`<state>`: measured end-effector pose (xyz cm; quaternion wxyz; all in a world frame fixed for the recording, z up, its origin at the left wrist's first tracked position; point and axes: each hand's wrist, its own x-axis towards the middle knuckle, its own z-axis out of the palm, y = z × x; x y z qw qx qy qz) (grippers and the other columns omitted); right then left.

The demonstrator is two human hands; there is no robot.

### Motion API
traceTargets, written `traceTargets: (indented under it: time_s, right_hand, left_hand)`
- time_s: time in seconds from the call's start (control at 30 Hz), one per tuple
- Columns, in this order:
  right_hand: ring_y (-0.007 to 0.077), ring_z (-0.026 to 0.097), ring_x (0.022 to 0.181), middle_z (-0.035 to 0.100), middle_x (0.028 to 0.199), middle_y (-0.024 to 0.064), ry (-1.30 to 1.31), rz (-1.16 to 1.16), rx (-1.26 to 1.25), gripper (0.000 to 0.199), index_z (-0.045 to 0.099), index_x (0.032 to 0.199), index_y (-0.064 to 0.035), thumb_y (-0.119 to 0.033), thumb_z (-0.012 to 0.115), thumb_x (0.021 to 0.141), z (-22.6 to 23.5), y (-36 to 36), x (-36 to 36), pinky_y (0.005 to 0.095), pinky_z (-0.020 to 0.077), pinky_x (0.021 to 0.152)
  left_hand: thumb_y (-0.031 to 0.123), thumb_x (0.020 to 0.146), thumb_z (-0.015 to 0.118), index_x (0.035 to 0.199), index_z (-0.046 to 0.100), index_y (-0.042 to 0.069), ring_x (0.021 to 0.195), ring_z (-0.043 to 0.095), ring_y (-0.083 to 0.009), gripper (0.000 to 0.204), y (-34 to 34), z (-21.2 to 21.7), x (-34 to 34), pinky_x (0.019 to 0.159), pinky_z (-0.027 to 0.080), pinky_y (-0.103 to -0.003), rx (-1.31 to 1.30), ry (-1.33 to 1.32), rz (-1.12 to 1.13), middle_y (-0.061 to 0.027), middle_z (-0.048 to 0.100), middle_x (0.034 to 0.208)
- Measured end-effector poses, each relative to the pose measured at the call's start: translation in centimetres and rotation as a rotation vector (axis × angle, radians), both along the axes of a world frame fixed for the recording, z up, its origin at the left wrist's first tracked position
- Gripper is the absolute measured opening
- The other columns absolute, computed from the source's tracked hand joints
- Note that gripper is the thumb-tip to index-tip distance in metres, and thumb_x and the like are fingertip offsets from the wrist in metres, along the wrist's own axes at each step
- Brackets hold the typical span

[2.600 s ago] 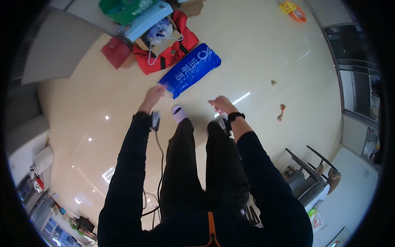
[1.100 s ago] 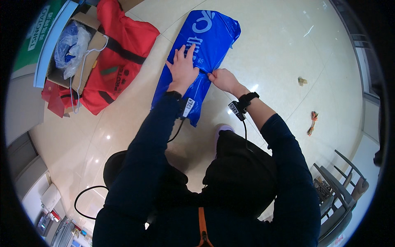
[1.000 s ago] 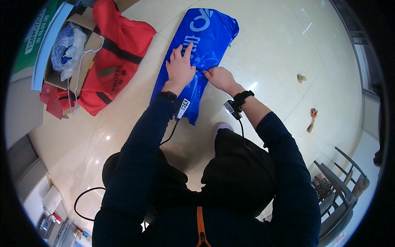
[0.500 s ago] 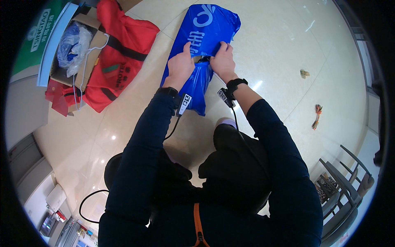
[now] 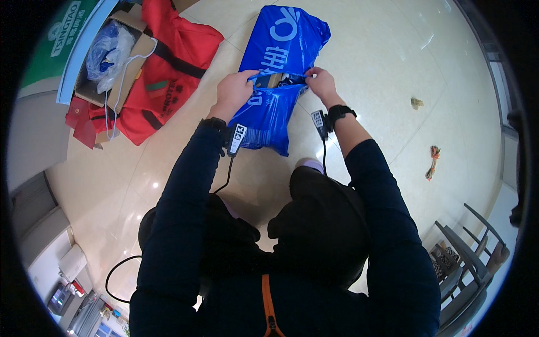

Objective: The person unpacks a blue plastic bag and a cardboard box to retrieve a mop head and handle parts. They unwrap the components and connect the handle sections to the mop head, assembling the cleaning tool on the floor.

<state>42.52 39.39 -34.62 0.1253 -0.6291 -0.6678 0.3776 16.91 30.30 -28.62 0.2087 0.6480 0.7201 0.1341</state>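
A blue plastic mailing bag (image 5: pixel 292 42) with white print lies on the tiled floor in front of me. Across its middle runs a torn gap, where a brown cardboard piece (image 5: pixel 275 80) and something dark show inside. My left hand (image 5: pixel 233 94) is closed on the plastic at the left end of the gap. At the right end, my right hand (image 5: pixel 322 84) pinches the edge between thumb and fingers. The plastic is stretched taut between both hands. Most of the contents stay hidden under the bag.
To the left, a red fabric bag (image 5: pixel 188 48) lies beside an open cardboard box (image 5: pixel 128 70) holding clear plastic. A green box (image 5: pixel 70 28) stands behind. On the floor at right are a knotted rope (image 5: pixel 432 163) and a small scrap (image 5: pixel 416 103); grey chairs (image 5: pixel 469 264) stand lower right.
My hands have moved apart, left hand to the left and right hand to the right. The gap in the blue bag has grown wider, showing more of the inside.
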Motion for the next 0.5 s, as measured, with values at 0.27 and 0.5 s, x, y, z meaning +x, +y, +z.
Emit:
traceTargets:
  time_s: [0.27,0.5]
  right_hand:
    - [0.0305,0.064,0.092,0.061,0.092,0.0111,-0.296,0.417,0.729,0.029,0.059,0.103,-0.0102,-0.017,0.070,0.076,4.5,-1.9,-5.4,0.0443,0.0512,0.079]
    - [0.0316,0.066,0.089,0.065,0.091,0.0128,0.039,0.279,0.497,0.011,0.067,0.095,-0.0088,-0.016,0.064,0.087,3.2,0.2,-6.6,0.0429,0.0525,0.074]
  left_hand:
    - [0.023,0.083,0.064,0.124,0.058,0.010,0.109,0.061,-0.0325,0.044,0.8,1.2,2.9,0.088,0.053,-0.044,0.046,0.191,-0.040,-0.0095,0.061,0.117]
    - [0.017,0.082,0.068,0.118,0.062,0.017,0.101,0.061,-0.0298,0.037,5.4,-0.4,4.9,0.080,0.055,-0.040,0.321,0.227,-0.120,-0.0041,0.060,0.114]
